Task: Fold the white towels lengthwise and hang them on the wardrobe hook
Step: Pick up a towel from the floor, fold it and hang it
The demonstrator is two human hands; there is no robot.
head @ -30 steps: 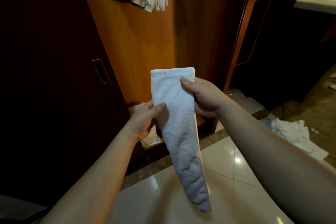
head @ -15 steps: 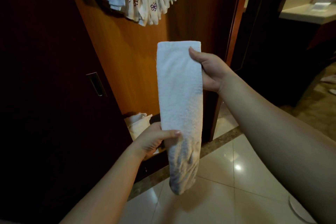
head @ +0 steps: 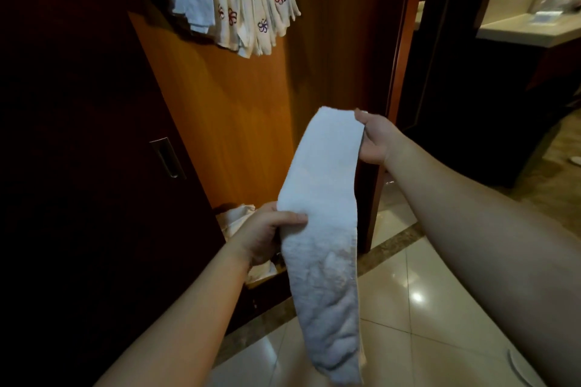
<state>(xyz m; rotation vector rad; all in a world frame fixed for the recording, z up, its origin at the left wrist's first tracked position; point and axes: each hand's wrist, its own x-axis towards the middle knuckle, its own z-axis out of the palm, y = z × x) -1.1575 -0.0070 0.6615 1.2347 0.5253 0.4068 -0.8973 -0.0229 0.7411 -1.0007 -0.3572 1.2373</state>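
A white towel (head: 327, 204), folded into a long narrow strip, hangs in front of me. My right hand (head: 375, 140) pinches its top right corner. My left hand (head: 267, 234) grips the towel's left edge about halfway down, thumb on the front. The lower half dangles free above the floor. Several white towels with flower embroidery (head: 239, 0) hang in a bunch against the orange wardrobe panel (head: 226, 135) at the top; the hook that holds them is out of view.
A dark wardrobe door with a recessed metal handle (head: 166, 157) stands at the left. More white cloth (head: 235, 220) lies at the wardrobe's bottom behind my left hand. Glossy tiles (head: 418, 308) cover the floor. A doorway and a pale counter (head: 528, 31) are at the right.
The view has tilted up, so more of the hanging towels shows. My left hand slid down the towel's edge to its middle, while my right hand kept the top corner.
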